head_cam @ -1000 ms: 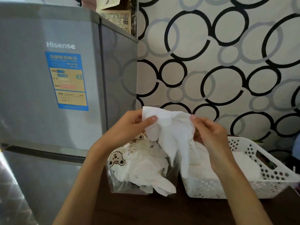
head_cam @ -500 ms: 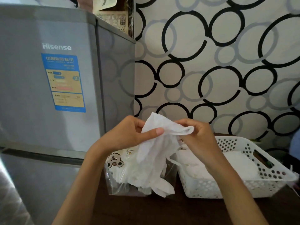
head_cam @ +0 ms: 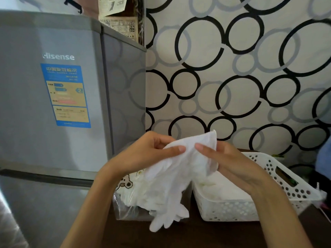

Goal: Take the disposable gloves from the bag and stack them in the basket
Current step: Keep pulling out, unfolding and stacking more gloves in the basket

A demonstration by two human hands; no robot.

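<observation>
A wall [head_cam: 232,68] with black and grey rings stands behind a dark tabletop [head_cam: 197,235]. The left hand [head_cam: 148,154] and the right hand [head_cam: 231,163] both pinch the top edge of one white glove [head_cam: 172,178], which hangs above the bag [head_cam: 125,203]. I think it is best to pull it flat, then lay it on the pile in the white basket [head_cam: 232,210], just beside the bag. A grey fridge [head_cam: 53,86] is on the left.

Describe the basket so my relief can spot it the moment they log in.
Start at the grey fridge, then drop to the dark table beside it. The basket sits there, right of the clear bear-print bag. It is the only rigid white container, with perforated walls and gloves already stacked inside.
</observation>
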